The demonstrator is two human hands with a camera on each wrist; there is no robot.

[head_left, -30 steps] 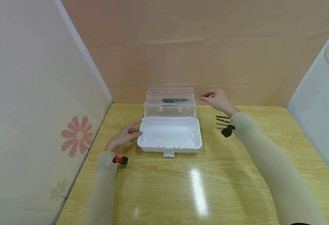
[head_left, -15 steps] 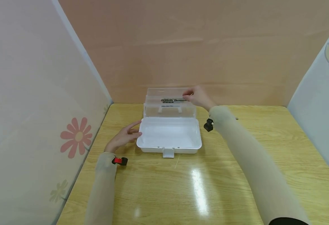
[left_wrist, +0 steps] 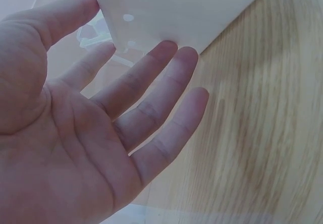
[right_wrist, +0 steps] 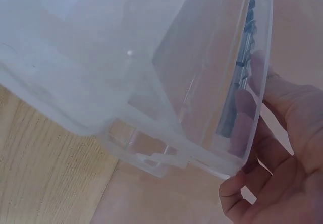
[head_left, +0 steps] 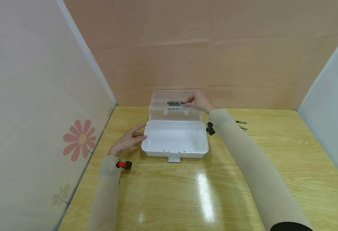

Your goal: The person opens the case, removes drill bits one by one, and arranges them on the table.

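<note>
A white box (head_left: 174,153) stands open on the wooden table, with a clear tray (head_left: 160,114) raised behind it. Drill bits (head_left: 175,103) lie in the tray's top level. My right hand (head_left: 196,101) reaches into the tray from the right and pinches the end of one drill bit. In the right wrist view its fingers (right_wrist: 250,100) show through the clear wall (right_wrist: 151,82), on the drill bit (right_wrist: 243,72). My left hand (head_left: 130,139) rests with straight fingers against the box's left side. The left wrist view shows its open palm (left_wrist: 101,133) touching the box corner (left_wrist: 171,7).
Two more drill bits (head_left: 241,122) lie on the table right of the box, partly hidden by my right sleeve. Pink, floral and blue panels wall in the table at the back, left and right. Bare wood (head_left: 186,192) stretches in front of the box.
My right hand moved left from beside the tray to its top level, carrying a drill bit to the ones lying there. The left hand stayed on the box.
</note>
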